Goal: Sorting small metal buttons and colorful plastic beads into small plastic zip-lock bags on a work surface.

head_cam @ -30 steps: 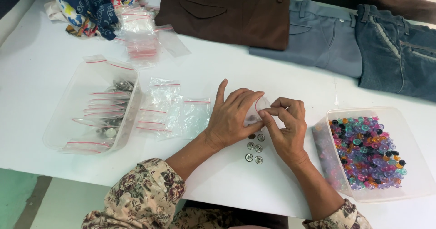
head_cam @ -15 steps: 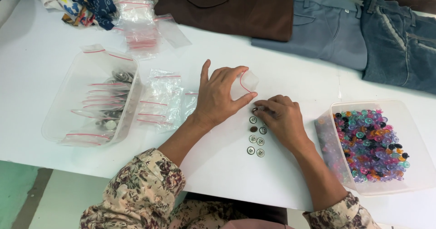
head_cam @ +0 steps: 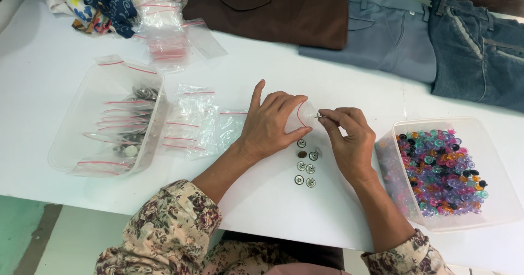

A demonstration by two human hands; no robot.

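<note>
My left hand (head_cam: 271,124) holds a small clear zip bag (head_cam: 305,113) with a red seal strip, its mouth turned to the right. My right hand (head_cam: 349,137) pinches a small metal button (head_cam: 319,115) at the bag's mouth. Several round metal buttons (head_cam: 305,166) lie on the white table (head_cam: 273,209) just below both hands. Both arms wear floral sleeves.
A clear tub (head_cam: 103,119) at left holds zip bags and metal buttons. Loose zip bags (head_cam: 199,119) lie beside it. A clear tub (head_cam: 453,171) of coloured plastic buttons stands at right. Brown trousers (head_cam: 273,7), grey trousers (head_cam: 382,35) and blue jeans (head_cam: 480,51) lie along the far edge.
My right hand lifted from the loose buttons on the table up to the mouth of the bag, now pinching one button. My left hand stays on the bag.
</note>
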